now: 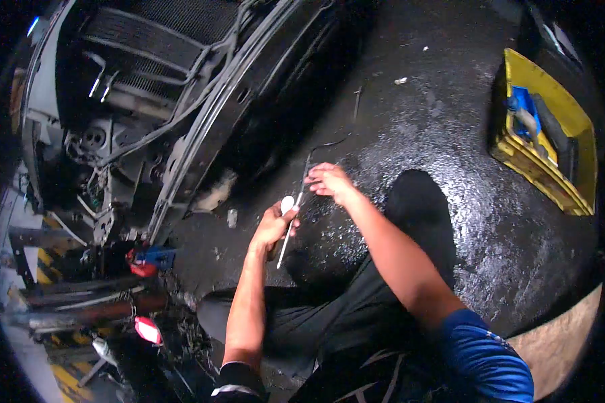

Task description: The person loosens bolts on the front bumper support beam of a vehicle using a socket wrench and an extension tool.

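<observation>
Slim Rod Sits in the Left Hand, Right Fingers Close By

And it's the left hand (272,225) doing the holding, fingers wrapped around a thin rod (286,243), with a white disc (288,203) up against the thumb! The right hand (329,181) is just beyond and to the right, fingers loosely curled at the rod's far part; whether they pinch it, I cannot tell.

The rod slants over the dark floor (410,117), near end low, far end up by a dark bent wire (329,144). Are those two joined? Too blurred to call.

How does it handle? Light, I'd judge, and fairly stiff, as it runs straight; so thin that it may roll or bend if forced. Mid-length looks the steady place to grip, with fingertips guiding the far part. That floor shines as if wet or oily, so a slippery hold is possible.

Farther out, a small clear piece (232,217) lies left of the hands, a metal frame (205,127) fills the far left, and a yellow crate (539,169) stands far right.
</observation>
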Available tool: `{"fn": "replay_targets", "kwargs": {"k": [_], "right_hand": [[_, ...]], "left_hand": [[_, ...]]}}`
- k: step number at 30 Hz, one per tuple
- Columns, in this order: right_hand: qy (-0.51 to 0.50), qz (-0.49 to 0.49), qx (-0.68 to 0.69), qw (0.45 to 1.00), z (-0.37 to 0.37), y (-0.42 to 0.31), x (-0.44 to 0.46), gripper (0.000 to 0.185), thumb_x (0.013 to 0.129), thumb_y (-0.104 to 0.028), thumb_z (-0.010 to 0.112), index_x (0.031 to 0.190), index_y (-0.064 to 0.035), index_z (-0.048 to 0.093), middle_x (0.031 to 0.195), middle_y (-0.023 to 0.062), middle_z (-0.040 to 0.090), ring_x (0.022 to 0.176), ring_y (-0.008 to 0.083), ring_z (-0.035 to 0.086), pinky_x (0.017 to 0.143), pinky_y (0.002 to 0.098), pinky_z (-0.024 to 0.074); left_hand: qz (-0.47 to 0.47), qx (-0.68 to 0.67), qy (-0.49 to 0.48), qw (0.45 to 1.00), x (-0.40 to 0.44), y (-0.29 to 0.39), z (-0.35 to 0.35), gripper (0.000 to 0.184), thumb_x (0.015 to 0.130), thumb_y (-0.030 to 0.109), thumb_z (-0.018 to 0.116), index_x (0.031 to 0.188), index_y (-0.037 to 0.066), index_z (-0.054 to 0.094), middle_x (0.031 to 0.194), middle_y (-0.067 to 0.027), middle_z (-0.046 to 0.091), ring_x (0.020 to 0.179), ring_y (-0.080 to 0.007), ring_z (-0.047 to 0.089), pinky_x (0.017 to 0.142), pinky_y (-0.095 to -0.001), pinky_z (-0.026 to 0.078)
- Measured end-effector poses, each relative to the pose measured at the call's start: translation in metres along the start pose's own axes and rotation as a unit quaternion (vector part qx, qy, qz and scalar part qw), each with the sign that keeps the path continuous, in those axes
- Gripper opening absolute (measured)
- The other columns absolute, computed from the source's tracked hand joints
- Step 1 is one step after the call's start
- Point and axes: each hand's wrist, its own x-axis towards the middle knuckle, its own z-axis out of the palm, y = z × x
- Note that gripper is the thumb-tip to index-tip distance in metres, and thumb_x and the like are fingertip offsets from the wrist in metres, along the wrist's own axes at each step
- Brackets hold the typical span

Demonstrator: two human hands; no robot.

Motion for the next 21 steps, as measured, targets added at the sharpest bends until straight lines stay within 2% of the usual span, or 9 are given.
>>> {"fn": "replay_targets", "kwargs": {"k": [2,4,5,6,9,21], "right_hand": [[0.002,0.007,0.010,1.000,-0.002,0.005,0.003,0.014,0.094,-0.020,0.065,0.105,-0.0119,0.065,0.097,0.0071,0.075,0.069,0.0115,0.067,0.059,0.0256,0.0538],[-0.002,-0.004,0.042,0.999,-0.005,0.011,0.006,0.015,0.094,-0.021,0.065,0.106,-0.0117,0.065,0.097,0.0071,0.075,0.069,0.0112,0.067,0.059,0.0251,0.0535],[0.000,0.009,0.000,1.000,-0.007,0.011,0.007,0.016,0.094,-0.021,0.065,0.107,-0.0116,0.065,0.097,0.0068,0.075,0.069,0.0108,0.067,0.059,0.0248,0.0531],[-0.014,-0.010,0.038,0.999,-0.008,0.013,0.006,0.016,0.095,-0.022,0.065,0.107,-0.0114,0.065,0.097,0.0063,0.075,0.069,0.0105,0.067,0.058,0.0245,0.0528],[0.017,0.012,-0.025,0.999,0.000,0.002,-0.001,0.016,0.095,-0.022,0.064,0.107,-0.0117,0.064,0.097,0.0057,0.075,0.069,0.0102,0.067,0.058,0.0240,0.0521],[0.046,0.013,-0.024,0.999,0.000,-0.014,-0.005,0.015,0.094,-0.020,0.065,0.105,-0.0099,0.066,0.095,0.0055,0.074,0.066,0.0101,0.065,0.054,0.0230,0.0505]], "left_hand": [[0.001,-0.012,-0.002,1.000,-0.003,0.003,0.001,0.022,0.100,0.028,0.062,0.109,0.008,0.057,0.075,0.0007,0.064,0.053,-0.0068,0.056,0.043,-0.0208,0.035],[-0.008,-0.002,0.003,1.000,0.002,-0.002,-0.001,0.021,0.100,0.027,0.062,0.108,0.008,0.058,0.075,0.0005,0.064,0.054,-0.0072,0.057,0.042,-0.0212,0.034],[-0.009,-0.002,0.004,1.000,0.001,-0.002,-0.001,0.021,0.100,0.027,0.062,0.108,0.008,0.058,0.076,0.0002,0.065,0.054,-0.0075,0.057,0.042,-0.0215,0.034],[-0.002,0.005,0.005,1.000,0.001,-0.002,-0.001,0.021,0.100,0.027,0.062,0.107,0.008,0.058,0.075,0.0000,0.065,0.054,-0.0078,0.057,0.043,-0.0222,0.034],[-0.001,0.010,0.003,1.000,0.003,-0.004,-0.003,0.019,0.100,0.026,0.061,0.105,0.008,0.057,0.074,-0.0002,0.064,0.054,-0.0082,0.056,0.043,-0.0234,0.033],[0.004,0.047,-0.017,0.999,0.015,-0.004,0.000,0.019,0.101,0.030,0.059,0.100,0.012,0.057,0.075,-0.0009,0.065,0.055,-0.0110,0.059,0.044,-0.0238,0.036]]}}
